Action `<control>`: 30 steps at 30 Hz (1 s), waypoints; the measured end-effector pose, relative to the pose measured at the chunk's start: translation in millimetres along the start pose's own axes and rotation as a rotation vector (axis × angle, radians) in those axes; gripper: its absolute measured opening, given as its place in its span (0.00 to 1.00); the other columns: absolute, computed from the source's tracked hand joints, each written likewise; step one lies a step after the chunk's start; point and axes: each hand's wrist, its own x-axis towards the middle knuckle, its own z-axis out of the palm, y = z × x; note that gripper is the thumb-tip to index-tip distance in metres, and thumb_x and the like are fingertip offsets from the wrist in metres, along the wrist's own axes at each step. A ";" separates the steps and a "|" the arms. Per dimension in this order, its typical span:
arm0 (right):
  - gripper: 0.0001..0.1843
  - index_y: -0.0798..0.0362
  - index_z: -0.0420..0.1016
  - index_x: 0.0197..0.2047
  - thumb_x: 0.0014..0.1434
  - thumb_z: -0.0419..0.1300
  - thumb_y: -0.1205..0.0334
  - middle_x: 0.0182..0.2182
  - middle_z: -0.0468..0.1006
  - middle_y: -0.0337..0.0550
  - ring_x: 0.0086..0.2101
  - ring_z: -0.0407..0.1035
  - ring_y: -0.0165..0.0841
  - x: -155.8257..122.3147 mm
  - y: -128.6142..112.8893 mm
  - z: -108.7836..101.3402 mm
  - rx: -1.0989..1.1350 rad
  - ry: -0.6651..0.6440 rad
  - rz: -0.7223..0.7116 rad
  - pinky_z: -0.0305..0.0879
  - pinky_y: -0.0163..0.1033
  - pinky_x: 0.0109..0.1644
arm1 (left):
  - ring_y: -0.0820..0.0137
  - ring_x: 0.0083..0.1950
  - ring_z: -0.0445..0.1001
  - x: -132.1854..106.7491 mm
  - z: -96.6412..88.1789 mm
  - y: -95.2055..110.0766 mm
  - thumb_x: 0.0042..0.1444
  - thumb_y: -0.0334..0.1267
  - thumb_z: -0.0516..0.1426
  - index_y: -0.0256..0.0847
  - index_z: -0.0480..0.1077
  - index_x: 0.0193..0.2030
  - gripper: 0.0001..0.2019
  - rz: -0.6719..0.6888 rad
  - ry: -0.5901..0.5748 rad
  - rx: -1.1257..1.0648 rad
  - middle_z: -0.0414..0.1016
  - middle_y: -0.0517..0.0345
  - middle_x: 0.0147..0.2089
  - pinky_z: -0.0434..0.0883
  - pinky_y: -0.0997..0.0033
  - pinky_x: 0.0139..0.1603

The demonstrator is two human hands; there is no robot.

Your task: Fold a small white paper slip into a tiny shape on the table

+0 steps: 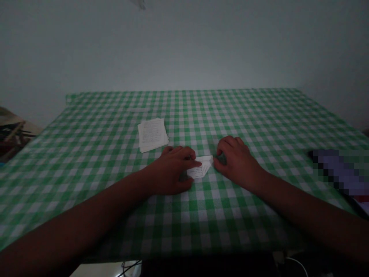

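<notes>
A small folded piece of white printed paper (pixel 201 167) lies on the green-and-white checked tablecloth (pixel 230 115). My left hand (pixel 173 171) rests on its left part, fingers curled and pressing it down. My right hand (pixel 238 159) is at its right corner, fingers bent, thumb and fingertips pinching the paper's edge. Part of the paper is hidden under my left fingers.
A stack of white printed sheets (pixel 152 134) lies behind my left hand. A blurred-out dark object (pixel 340 171) sits at the table's right edge. Cluttered items (pixel 11 132) stand off the table at far left. A plain wall is behind the table; cables hang below the front edge.
</notes>
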 end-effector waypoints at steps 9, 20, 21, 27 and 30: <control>0.03 0.52 0.68 0.38 0.61 0.55 0.68 0.39 0.73 0.48 0.43 0.67 0.41 1.0 -7.0 -9.0 0.206 0.034 -0.169 0.66 0.49 0.49 | 0.56 0.60 0.67 -1.9 -1.4 -3.8 0.57 0.39 0.58 0.50 0.68 0.62 0.24 0.024 -0.011 0.001 0.68 0.52 0.60 0.56 0.50 0.61; 0.13 0.56 0.78 0.49 0.65 0.55 0.69 0.46 0.78 0.49 0.47 0.70 0.40 -5.9 -12.3 -15.2 0.205 -0.204 -0.459 0.67 0.49 0.56 | 0.59 0.62 0.67 -0.7 -3.3 -13.3 0.62 0.43 0.59 0.47 0.67 0.60 0.20 0.023 -0.018 -0.058 0.69 0.53 0.61 0.58 0.54 0.62; 0.13 0.56 0.78 0.49 0.65 0.56 0.69 0.46 0.78 0.49 0.47 0.70 0.40 -6.3 -12.2 -15.6 0.191 -0.207 -0.461 0.67 0.50 0.56 | 0.59 0.62 0.67 -0.3 -2.9 -14.5 0.62 0.44 0.59 0.47 0.68 0.60 0.20 0.028 -0.019 -0.061 0.69 0.53 0.61 0.58 0.54 0.62; 0.16 0.59 0.76 0.53 0.65 0.54 0.69 0.48 0.77 0.51 0.47 0.70 0.42 -8.0 -16.3 -17.5 0.136 -0.228 -0.457 0.67 0.52 0.57 | 0.60 0.60 0.69 1.1 1.1 -21.3 0.63 0.45 0.59 0.49 0.69 0.58 0.18 0.057 -0.002 -0.063 0.70 0.54 0.60 0.57 0.55 0.61; 0.17 0.60 0.76 0.55 0.65 0.55 0.69 0.49 0.77 0.52 0.48 0.69 0.42 -7.8 -16.4 -18.0 0.134 -0.242 -0.452 0.66 0.52 0.57 | 0.61 0.59 0.69 2.2 5.0 -26.7 0.65 0.44 0.58 0.49 0.68 0.59 0.17 0.091 0.018 -0.037 0.71 0.54 0.60 0.58 0.56 0.61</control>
